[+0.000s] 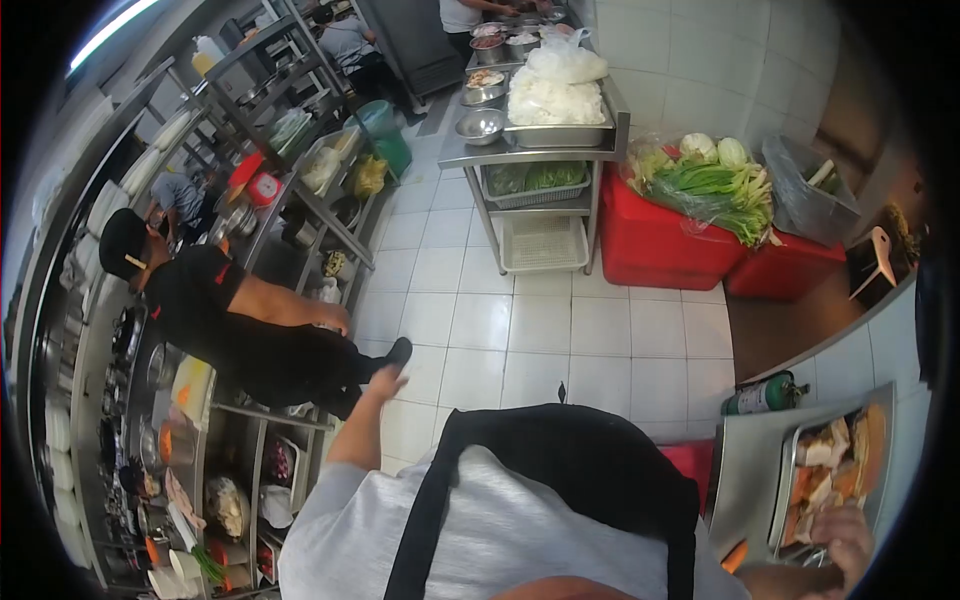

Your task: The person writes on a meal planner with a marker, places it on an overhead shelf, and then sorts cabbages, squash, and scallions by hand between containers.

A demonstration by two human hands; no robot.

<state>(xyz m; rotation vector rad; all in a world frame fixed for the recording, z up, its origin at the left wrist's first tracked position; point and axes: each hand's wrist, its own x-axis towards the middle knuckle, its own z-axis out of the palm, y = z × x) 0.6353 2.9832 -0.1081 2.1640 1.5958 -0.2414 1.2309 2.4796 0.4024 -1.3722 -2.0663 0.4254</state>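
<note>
My left hand (386,384) is held out to the side above the tiled floor. Its fingers look apart, and no object shows in it. At the lower right, my right hand (843,540) is at the near end of a metal tray (785,490). Its fingers are curled, and what they hold, if anything, is hidden. Pale and orange-brown pieces that look like meat or fish (825,447) lie in the tray. An orange handle (735,556) shows beside the tray on the steel counter (745,450).
A person in black (250,310) stands close on my left by steel shelves (330,235). Ahead, a steel table (470,150) carries a bagged white heap (556,95) and bowls. Green vegetables (715,190) top a red cooler (655,240). A green gas canister (765,395) stands near the counter.
</note>
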